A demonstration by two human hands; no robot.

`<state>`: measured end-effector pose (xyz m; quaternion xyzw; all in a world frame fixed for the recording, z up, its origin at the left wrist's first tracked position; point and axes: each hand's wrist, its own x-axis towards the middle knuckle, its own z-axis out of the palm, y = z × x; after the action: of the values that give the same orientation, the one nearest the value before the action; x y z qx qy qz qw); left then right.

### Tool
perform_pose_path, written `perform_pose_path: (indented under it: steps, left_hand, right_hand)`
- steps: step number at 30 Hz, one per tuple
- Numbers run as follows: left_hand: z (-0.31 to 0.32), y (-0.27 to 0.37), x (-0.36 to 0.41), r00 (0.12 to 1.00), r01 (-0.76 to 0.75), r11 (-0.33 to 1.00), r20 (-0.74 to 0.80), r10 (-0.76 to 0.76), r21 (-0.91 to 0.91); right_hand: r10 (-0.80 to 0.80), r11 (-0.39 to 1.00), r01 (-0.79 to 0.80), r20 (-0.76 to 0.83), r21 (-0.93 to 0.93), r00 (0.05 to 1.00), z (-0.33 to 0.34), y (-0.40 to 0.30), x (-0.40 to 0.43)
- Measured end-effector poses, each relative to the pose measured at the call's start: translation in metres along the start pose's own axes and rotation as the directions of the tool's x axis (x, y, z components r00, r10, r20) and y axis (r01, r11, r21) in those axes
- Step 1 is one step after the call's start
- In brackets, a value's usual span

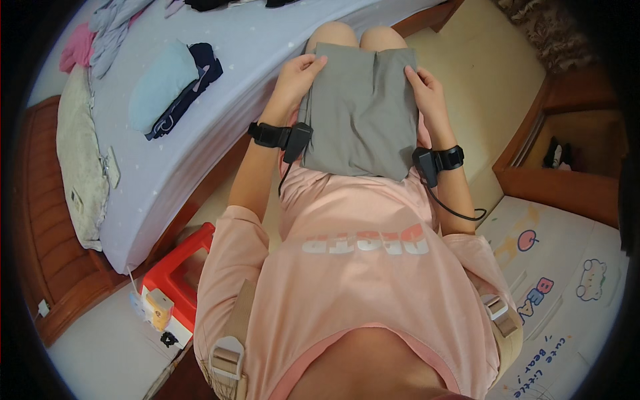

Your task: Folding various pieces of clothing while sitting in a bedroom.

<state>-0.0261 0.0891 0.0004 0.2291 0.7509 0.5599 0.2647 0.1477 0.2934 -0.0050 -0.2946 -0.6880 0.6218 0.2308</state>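
Note:
A folded grey cloth garment (357,110) lies across my lap, creased down its middle. My left hand (299,75) pinches its upper left edge, thumb on top. At the upper right edge, my right hand (425,87) holds the cloth the same way, the fingers partly hidden behind the thumb and the fold. Both wrists carry black strapped devices with short cables. Beyond the cloth, my bare knees show at the top. On the bed to the left rest a light blue folded cloth (167,87) and a dark navy garment (192,95) partly under it.
The bed (200,100) with a pale sheet runs along my left, its wooden headboard (45,200) and a pillow (80,165) at the far left. A red plastic stool (172,260) holds small items. On the right are an open wooden drawer (575,145) and a white printed storage box (560,280).

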Motion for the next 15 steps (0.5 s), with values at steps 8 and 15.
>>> perform_pose_path:
  steps: [8,15]
  left_hand:
    - [0.003,-0.032,-0.004,0.979,-0.052,0.957,-0.204,-0.008,-0.286]
    - [0.004,-0.004,-0.116,0.978,0.050,0.964,-0.209,0.007,0.263]
  right_hand:
    - [0.004,0.995,-0.003,0.005,-0.096,1.000,-0.016,0.044,0.023]
    - [0.008,0.936,0.031,0.111,-0.351,0.994,-0.027,0.009,-0.042]
